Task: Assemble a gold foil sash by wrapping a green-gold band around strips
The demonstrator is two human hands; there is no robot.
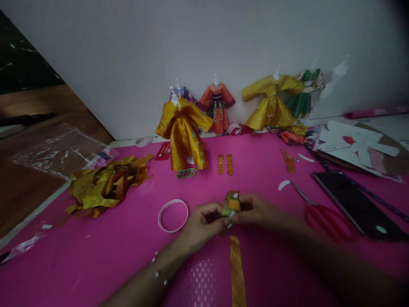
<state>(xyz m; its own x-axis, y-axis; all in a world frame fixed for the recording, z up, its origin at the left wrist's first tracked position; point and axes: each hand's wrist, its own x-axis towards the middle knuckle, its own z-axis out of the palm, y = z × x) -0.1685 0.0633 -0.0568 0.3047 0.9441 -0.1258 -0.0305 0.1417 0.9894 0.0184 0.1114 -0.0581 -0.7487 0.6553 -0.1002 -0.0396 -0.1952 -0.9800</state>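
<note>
Between my two hands, over the middle of the pink surface, is a small piece of green and gold fabric with white bits on it. My left hand pinches its left and lower edge. From the other side, my right hand grips the right edge with thumb and fingers. Just below lies a long gold fabric strip. A roll of tape or pale ring rests left of my left hand. Scissors with red handles lie beyond my right forearm.
Crumpled gold fabric is piled at left. A gold doll dress, an orange one and a yellow one stand by the wall. Two small trimmed strips lie ahead. A black phone and paper cutouts are at right.
</note>
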